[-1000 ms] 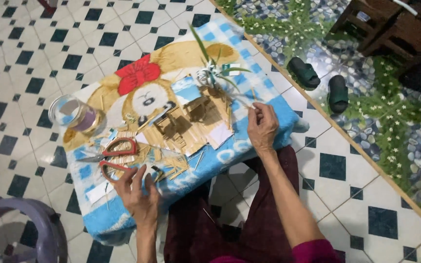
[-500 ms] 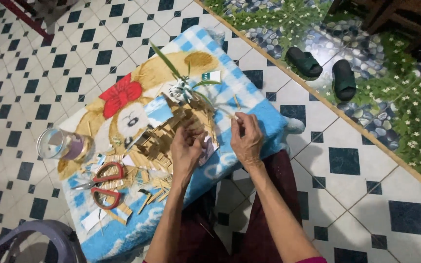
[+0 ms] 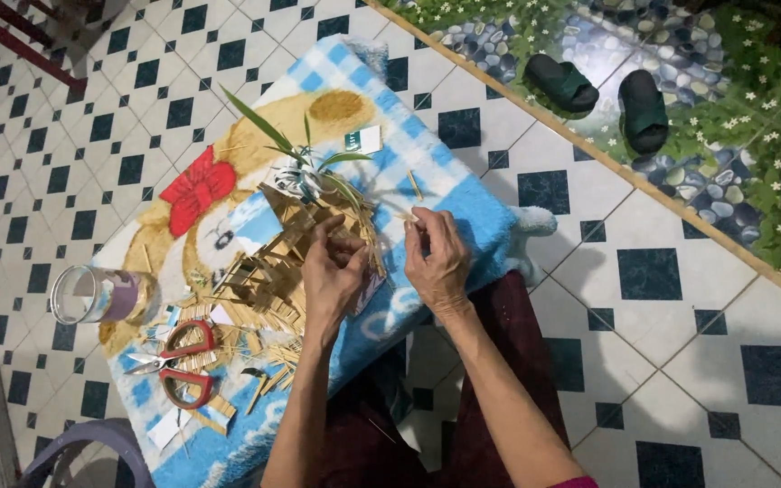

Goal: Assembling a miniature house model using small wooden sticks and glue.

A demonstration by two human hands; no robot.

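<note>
Hands meet over a little stick house (image 3: 273, 271) that sits on a blue checked cushion (image 3: 463, 203) with a cartoon picture. The left hand (image 3: 332, 276) lies on the house, fingers bent and pressing its roof. The right hand (image 3: 436, 262) is just beside it, and its closed fingertips pinch a thin stick (image 3: 411, 220) that stands nearly upright. The house runs long from the red scissors (image 3: 178, 361) up toward some green leaves (image 3: 268, 126). A glass jar (image 3: 92, 294) lies near the scissors.
</note>
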